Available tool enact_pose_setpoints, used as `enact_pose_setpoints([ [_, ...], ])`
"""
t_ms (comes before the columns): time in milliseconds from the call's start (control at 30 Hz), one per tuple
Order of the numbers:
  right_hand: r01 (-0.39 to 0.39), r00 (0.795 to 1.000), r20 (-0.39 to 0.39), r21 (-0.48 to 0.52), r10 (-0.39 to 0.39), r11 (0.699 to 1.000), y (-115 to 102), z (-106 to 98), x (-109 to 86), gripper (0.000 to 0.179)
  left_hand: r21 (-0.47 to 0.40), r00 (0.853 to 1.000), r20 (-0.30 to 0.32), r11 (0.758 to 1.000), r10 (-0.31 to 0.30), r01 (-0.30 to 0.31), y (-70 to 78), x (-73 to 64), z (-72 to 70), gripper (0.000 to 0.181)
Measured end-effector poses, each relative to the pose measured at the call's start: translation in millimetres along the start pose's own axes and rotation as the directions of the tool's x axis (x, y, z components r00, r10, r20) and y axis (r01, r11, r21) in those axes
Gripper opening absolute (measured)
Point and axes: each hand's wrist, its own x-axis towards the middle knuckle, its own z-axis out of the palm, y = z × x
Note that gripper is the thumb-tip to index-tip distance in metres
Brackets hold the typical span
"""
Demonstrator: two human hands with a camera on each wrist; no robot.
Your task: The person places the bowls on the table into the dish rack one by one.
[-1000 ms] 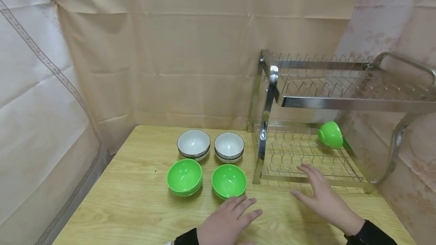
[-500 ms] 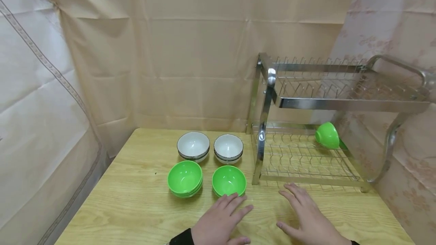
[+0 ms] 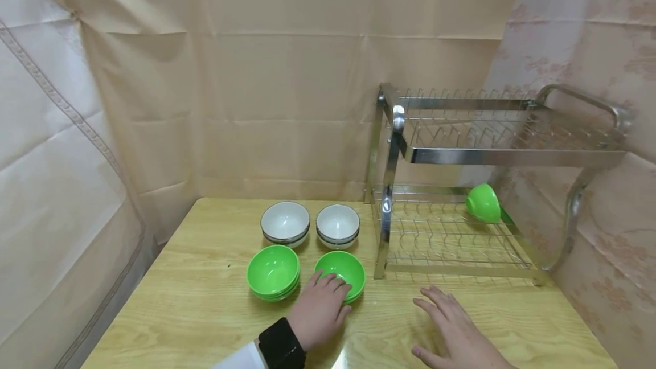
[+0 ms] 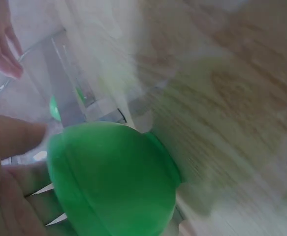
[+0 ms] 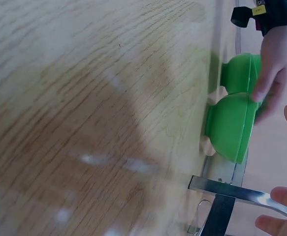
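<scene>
My left hand [image 3: 320,309] is at the right-hand green bowl [image 3: 353,275], fingers reaching over its near rim into the bowl. In the left wrist view, the thumb [image 4: 20,135] stands by the rim of that green bowl [image 4: 118,177], and the other fingers pass behind the rim. My right hand [image 3: 456,332] hovers over the table in front of the rack, fingers spread and holding nothing. Left of that bowl stands a stack of green bowls [image 3: 273,269]. Behind are two stacks of white bowls with dark rims, a left stack [image 3: 285,222] and a right stack [image 3: 338,224].
A two-tier metal dish rack [image 3: 487,156] stands at the right of the wooden table [image 3: 195,312]. On its lower tier, at the right end, another green bowl [image 3: 483,204] rests on its side. Beige cloth [image 3: 282,84] hangs behind the table.
My left hand has moved forward and left, from in front of the right green bowl to over its rim. My right hand has drawn back from the rack, toward the left and the near edge.
</scene>
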Motion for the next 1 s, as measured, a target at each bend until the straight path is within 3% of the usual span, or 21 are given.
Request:
enact_pose_setpoints([
  [167, 0.013, 1.000, 0.000, -0.009, -0.013, 1.000, -0.5, 1.9, -2.3, 0.077, 0.055, 0.999, 0.043, 0.998, 0.008, -0.010, -2.2, 0.1, 2.5, 0.020],
  [267, 0.018, 1.000, -0.004, -0.010, -0.019, 1.000, -0.6, 2.2, -2.8, 0.077, 0.078, 0.999, 0.024, 0.996, 0.027, -0.029, -2.8, -0.2, 3.1, 0.014],
  [367, 0.020, 1.000, -0.007, -0.012, -0.020, 1.000, -0.9, 1.7, -2.7, 0.078, 0.048, 1.000, -0.007, 0.999, 0.025, -0.025, -4.4, 1.8, 3.5, 0.007],
  [533, 0.015, 1.000, -0.015, -0.020, -0.015, 1.000, -2.5, -0.1, -2.3, 0.078, -0.035, 1.000, -0.022, 0.999, 0.009, -0.009, -5.7, 4.4, 3.0, 0.007],
  [867, 0.015, 0.999, -0.028, -0.032, -0.016, 0.999, -2.0, 1.6, -5.4, 0.078, -0.036, 0.999, -0.026, 0.999, 0.018, -0.018, -4.9, 4.1, 4.9, 0.005],
  [1000, 0.004, 1.000, -0.023, -0.003, -0.004, 1.000, -3.2, 0.8, -5.8, 0.076, -0.042, 0.998, -0.057, 0.999, 0.024, -0.026, -4.8, 4.4, 5.8, 0.005],
])
